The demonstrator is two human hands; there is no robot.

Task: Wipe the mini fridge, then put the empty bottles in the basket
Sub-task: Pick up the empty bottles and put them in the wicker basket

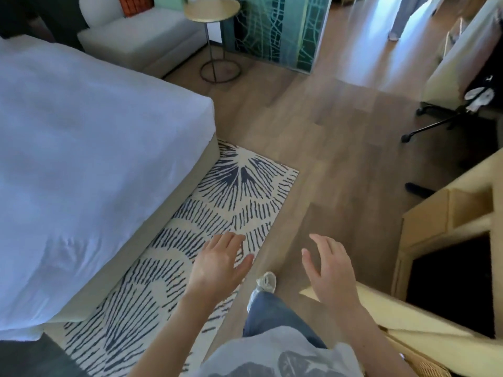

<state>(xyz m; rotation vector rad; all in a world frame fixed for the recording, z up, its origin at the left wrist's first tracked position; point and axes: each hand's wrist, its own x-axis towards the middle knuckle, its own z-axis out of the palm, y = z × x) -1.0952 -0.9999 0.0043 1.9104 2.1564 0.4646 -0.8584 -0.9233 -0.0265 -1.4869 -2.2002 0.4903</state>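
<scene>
Left hand (217,263) and right hand (328,268) empty, fingers spread, over rug (217,200) and floor (326,159); bed (81,159) left; possibly a basket (424,365) bottom right.

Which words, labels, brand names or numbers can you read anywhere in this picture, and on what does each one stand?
None can be read.
Grey T-shirt with a dark print: shapes only, no letters.
Teal glass panel with a pale line pattern: decoration, not writing.
Black and white item on the office chair: marks too blurred to read.
Both hands, left and right, are empty and hold no label.
</scene>
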